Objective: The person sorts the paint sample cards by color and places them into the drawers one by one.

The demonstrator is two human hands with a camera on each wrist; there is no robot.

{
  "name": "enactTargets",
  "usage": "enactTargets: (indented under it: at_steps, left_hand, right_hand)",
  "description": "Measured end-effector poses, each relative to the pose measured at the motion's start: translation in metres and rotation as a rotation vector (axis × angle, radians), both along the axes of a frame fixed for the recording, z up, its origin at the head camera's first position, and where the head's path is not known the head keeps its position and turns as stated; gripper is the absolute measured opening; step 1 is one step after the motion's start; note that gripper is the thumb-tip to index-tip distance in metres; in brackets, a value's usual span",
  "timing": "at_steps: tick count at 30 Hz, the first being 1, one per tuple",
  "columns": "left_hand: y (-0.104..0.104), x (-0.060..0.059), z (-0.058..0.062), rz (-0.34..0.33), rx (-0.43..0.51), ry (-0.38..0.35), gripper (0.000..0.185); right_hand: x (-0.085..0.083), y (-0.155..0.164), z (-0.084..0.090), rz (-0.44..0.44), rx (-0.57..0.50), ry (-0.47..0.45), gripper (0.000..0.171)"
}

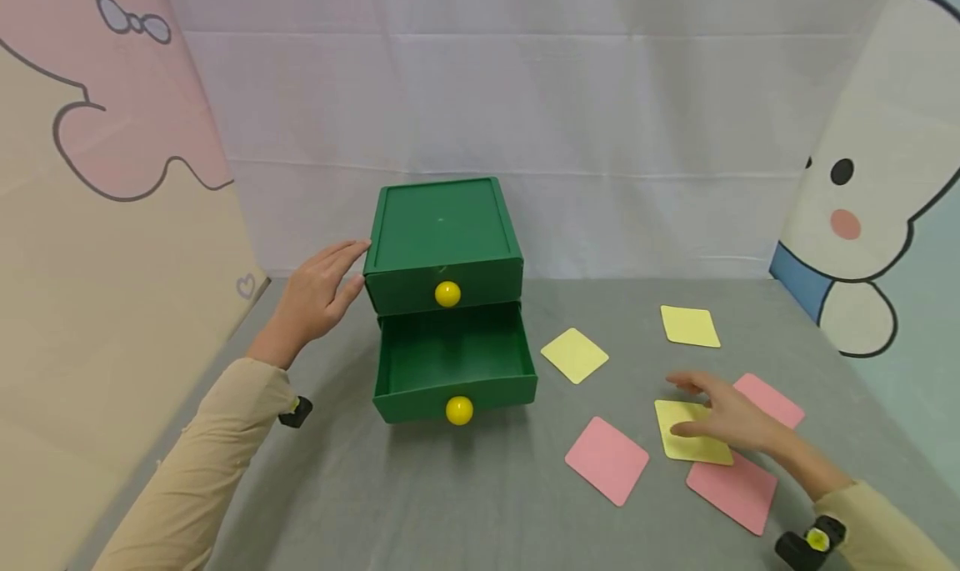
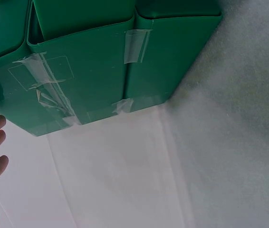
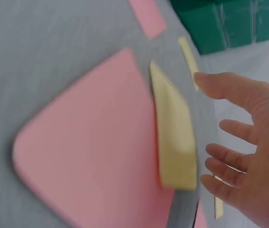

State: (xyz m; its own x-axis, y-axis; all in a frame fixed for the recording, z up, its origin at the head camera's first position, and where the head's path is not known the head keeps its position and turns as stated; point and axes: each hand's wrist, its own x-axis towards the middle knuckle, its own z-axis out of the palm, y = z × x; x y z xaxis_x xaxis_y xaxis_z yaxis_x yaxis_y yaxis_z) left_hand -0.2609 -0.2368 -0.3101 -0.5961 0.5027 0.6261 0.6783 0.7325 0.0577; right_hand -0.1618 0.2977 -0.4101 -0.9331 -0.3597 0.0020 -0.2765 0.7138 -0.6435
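Observation:
A green drawer box (image 1: 442, 225) stands left of centre, its lower drawer (image 1: 453, 392) pulled out and the upper one closed, each with a yellow knob. My left hand (image 1: 311, 292) lies at the box's left side, fingertips at its upper edge. In the left wrist view, clear tape (image 2: 53, 90) runs over the box's side. Over a yellow card (image 1: 693, 450) hovers my right hand (image 1: 727, 413), fingers spread and gently bent, holding nothing. That card overlaps a pink card (image 1: 738, 496); another pink card (image 1: 772, 398) lies partly behind the hand.
Another pink card (image 1: 607, 461) lies right of the drawer. Two more yellow cards lie farther back, one (image 1: 574, 355) near the box and one (image 1: 691, 327) to the right. A pale cloth wall (image 1: 637, 137) rises behind the grey table (image 1: 337, 488); printed panels flank both sides.

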Motion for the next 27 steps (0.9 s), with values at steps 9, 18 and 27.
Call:
enactTargets:
  at_steps: [9, 18, 27]
  left_hand:
    - [0.0, 0.0, 0.0, 0.006, -0.004, -0.008, 0.05]
    - [0.001, 0.0, -0.001, 0.011, -0.005, -0.01, 0.051]
    - [0.001, -0.001, -0.001, 0.016, -0.008, -0.004, 0.05]
  right_hand:
    - [-0.002, 0.022, -0.015, 0.021, 0.198, 0.107, 0.065]
    - [-0.004, 0.024, -0.012, 0.078, 0.249, 0.076, 0.059]
    - [-0.018, 0.027, -0.01, 0.068, 0.137, -0.088, 0.04]
